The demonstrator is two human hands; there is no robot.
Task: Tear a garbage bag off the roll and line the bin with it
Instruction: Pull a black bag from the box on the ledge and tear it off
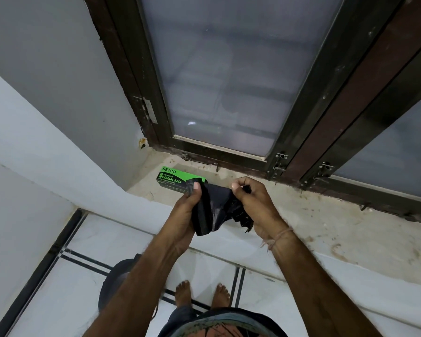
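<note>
A black garbage bag [214, 210], thin and glossy, is stretched and crumpled between the two hands above the front edge of a stone window sill [314, 222]. Its left part hangs as a smoother flap down to a lower edge, while its right part is bunched into creased folds with a ragged tip. Behind it on the sill lies the garbage bag box [178, 178], green and black, printed "BECO" and "GARBAGE BAGS", lying flat, its right end hidden by the bag. Down on the tiled floor stands the bin [114, 285], dark and round, partly hidden behind the left forearm.
</note>
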